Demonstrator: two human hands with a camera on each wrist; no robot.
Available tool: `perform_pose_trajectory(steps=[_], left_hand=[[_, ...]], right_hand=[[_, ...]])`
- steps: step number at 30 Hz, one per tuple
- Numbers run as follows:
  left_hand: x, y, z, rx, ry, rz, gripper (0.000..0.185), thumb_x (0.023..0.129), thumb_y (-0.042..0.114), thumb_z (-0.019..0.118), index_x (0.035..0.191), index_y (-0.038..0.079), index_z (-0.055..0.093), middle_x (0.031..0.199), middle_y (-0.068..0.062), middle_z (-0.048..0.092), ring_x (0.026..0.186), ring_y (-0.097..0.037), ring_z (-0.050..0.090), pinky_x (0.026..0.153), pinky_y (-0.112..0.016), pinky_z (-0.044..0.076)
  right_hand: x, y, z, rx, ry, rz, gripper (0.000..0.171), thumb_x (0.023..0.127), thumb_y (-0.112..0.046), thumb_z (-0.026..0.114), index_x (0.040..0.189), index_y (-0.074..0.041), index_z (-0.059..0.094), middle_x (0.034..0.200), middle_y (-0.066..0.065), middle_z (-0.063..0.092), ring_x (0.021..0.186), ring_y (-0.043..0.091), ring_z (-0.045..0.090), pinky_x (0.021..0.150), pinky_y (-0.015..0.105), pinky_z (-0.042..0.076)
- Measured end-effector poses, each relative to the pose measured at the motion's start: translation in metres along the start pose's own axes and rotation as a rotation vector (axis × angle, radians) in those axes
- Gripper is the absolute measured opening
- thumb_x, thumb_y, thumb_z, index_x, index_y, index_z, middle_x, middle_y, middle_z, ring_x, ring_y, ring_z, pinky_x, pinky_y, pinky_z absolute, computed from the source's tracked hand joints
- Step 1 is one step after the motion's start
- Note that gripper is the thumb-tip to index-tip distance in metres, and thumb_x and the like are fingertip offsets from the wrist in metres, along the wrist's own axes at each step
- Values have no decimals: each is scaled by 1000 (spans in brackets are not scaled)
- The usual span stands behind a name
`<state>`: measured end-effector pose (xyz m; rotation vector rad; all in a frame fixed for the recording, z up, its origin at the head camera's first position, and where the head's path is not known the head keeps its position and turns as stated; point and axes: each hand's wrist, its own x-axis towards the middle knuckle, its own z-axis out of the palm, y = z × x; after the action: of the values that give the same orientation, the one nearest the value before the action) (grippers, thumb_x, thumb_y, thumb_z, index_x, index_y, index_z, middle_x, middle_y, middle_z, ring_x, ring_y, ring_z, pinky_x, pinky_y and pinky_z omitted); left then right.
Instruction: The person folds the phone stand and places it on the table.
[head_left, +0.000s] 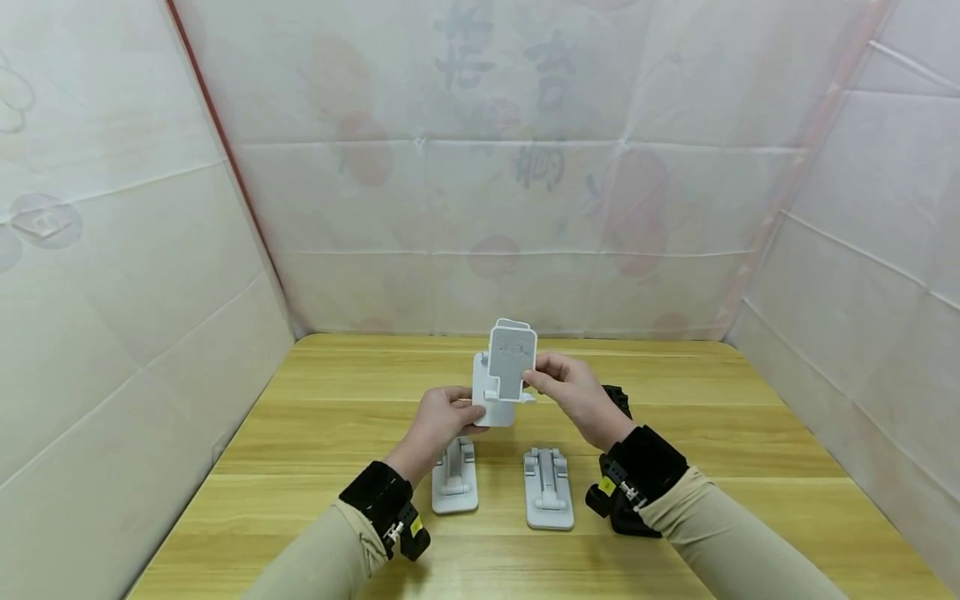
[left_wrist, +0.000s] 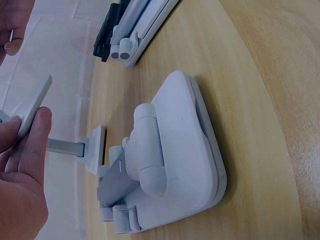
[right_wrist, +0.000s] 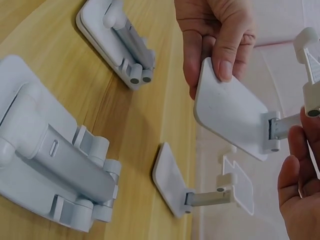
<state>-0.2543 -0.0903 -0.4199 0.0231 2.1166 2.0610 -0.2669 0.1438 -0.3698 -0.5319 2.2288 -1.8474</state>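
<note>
Both hands hold one white plastic folding phone stand (head_left: pixel 504 375) up in the air above the middle of the light wooden table (head_left: pixel 315 433), in front of the person. The left hand (head_left: pixel 442 417) pinches the stand's flat base plate (right_wrist: pixel 227 107) — in the right wrist view the thumb (right_wrist: pixel 227 45) presses on the plate's top face near its edge, with the other fingers curled underneath. The right hand (head_left: pixel 570 392) pinches the side of the upright grey-faced cradle panel (head_left: pixel 512 362) between thumb and fingertips.

The stand looks partly unfolded, its arm (right_wrist: pixel 287 124) running out from the base hinge towards the cradle. To do this well, the left hand should probably keep its grip flat and close to the base's edge, away from the hinge, so the joint can turn without trapping skin. The right hand is best placed low on the cradle's edge, as it appears to be, and any swing should be slow and in line with the hinge — twisting sideways could strain the thin arm.

Below the hands, two more white stands lie folded flat on the table: one (head_left: pixel 454 475) nearer the left forearm, one (head_left: pixel 548 488) nearer the right, slightly apart. A further stand (right_wrist: pixel 200 192) stands opened on the table in the right wrist view. A dark object (head_left: pixel 617 398) sits behind the right hand; what it is cannot be told.
</note>
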Motion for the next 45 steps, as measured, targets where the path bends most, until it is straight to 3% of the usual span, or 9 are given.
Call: perform_pose_trajectory(steps=[8, 23, 30, 38, 45], left_hand=[[-3, -1, 1, 45, 26, -9, 42, 98, 1, 65, 137, -12, 56, 124, -28, 68, 100, -32, 75, 85, -38, 63], [-5, -2, 1, 74, 25, 7, 42, 98, 3, 66, 137, -12, 57, 119, -26, 70, 95, -28, 76, 79, -32, 64], [-8, 0, 2, 47, 22, 7, 41, 98, 0, 65, 136, -13, 57, 120, -28, 69, 96, -30, 76, 79, -33, 64], [-9, 2, 3, 52, 1, -10, 42, 99, 4, 66, 138, -11, 57, 124, -27, 68, 93, -27, 76, 82, -35, 64], [-8, 1, 3, 42, -19, -3, 45, 100, 5, 66, 139, -12, 54, 125, -27, 68, 96, -28, 76, 86, -38, 63]], right_hand=[[2, 3, 0, -46, -12, -31, 22, 106, -20, 59, 113, 0, 61, 117, 11, 65, 107, 29, 60, 107, 47, 47], [-1, 4, 0, -127, -51, -92, 14, 108, -15, 53, 106, -1, 55, 116, 13, 61, 108, 40, 56, 99, 44, 50], [-1, 6, 4, -268, -21, -132, 12, 107, -18, 55, 102, -7, 55, 115, 8, 62, 102, 31, 56, 90, 43, 50], [-4, 3, 10, -423, 34, -230, 9, 106, -15, 57, 99, -10, 53, 100, 3, 59, 86, 23, 52, 73, 36, 40], [-2, 7, 12, -521, 93, -318, 7, 103, -11, 61, 99, -10, 55, 92, 0, 57, 80, 18, 50, 67, 31, 39]])
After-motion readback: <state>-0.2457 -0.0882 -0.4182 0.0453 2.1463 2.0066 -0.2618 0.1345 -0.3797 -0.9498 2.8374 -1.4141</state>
